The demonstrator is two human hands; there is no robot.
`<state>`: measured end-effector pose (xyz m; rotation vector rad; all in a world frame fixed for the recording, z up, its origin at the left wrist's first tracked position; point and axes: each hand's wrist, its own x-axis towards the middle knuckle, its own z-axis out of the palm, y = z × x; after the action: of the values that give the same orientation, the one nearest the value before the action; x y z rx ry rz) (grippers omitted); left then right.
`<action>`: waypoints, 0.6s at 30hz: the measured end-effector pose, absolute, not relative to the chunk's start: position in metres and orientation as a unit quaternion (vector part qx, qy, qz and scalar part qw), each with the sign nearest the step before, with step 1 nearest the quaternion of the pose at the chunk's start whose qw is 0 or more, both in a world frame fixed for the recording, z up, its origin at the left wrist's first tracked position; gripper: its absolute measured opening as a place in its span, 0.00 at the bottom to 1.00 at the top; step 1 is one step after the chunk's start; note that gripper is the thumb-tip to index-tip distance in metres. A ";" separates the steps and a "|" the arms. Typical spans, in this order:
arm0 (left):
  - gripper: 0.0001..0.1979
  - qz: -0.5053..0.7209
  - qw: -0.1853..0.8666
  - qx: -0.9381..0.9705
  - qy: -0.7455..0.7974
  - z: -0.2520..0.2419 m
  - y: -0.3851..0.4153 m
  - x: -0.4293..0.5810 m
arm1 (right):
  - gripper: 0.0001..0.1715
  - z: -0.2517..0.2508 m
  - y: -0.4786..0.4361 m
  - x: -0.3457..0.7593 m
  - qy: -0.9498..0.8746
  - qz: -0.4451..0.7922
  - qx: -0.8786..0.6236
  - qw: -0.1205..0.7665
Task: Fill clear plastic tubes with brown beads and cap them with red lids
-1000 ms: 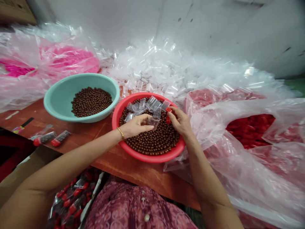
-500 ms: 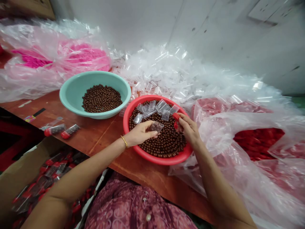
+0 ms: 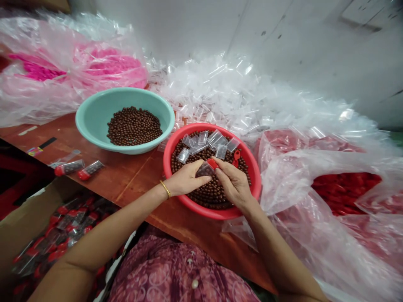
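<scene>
Over the red basin (image 3: 255,184), my left hand (image 3: 189,178) is closed round a clear plastic tube (image 3: 205,170) with dark balls inside. My right hand (image 3: 232,181) pinches a red cap (image 3: 212,163) at the tube's open end; whether it is seated I cannot tell. Brown beads (image 3: 217,197) fill the basin below both hands. Several clear tubes (image 3: 203,137) lie on the beads toward the back. Another red cap (image 3: 236,157) rests on the beads at the right, just beyond my right hand.
A teal basin (image 3: 86,121) with brown beads stands at the left. Two capped tubes (image 3: 91,170) lie near the table edge, above a box of red-capped tubes (image 3: 63,226). Clear tubes (image 3: 226,92) are heaped behind. Plastic bags hold pink pieces (image 3: 110,69) and red pieces (image 3: 346,191).
My right hand has moved left with a red cap and brought it to the tube in my left hand. A red cap now lies on the beads where my right hand was.
</scene>
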<state>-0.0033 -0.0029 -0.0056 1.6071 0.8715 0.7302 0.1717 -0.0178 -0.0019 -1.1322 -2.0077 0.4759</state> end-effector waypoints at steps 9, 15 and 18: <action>0.08 0.294 0.520 0.685 0.418 -0.008 -0.004 -0.001 | 0.26 -0.009 -0.025 0.174 -0.850 0.120 -0.389 0.335; 0.07 0.274 0.492 0.701 0.437 -0.002 -0.009 -0.001 | 0.23 0.005 -0.029 0.178 -0.870 0.106 -0.364 0.314; 0.07 0.238 0.450 0.731 0.455 0.005 -0.012 0.000 | 0.22 0.013 -0.025 0.175 -0.827 0.180 -0.415 0.335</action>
<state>-0.0004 -0.0122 0.0046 1.8064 1.1248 0.5878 0.1753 -0.0255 0.0128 -1.0820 -2.1566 0.4709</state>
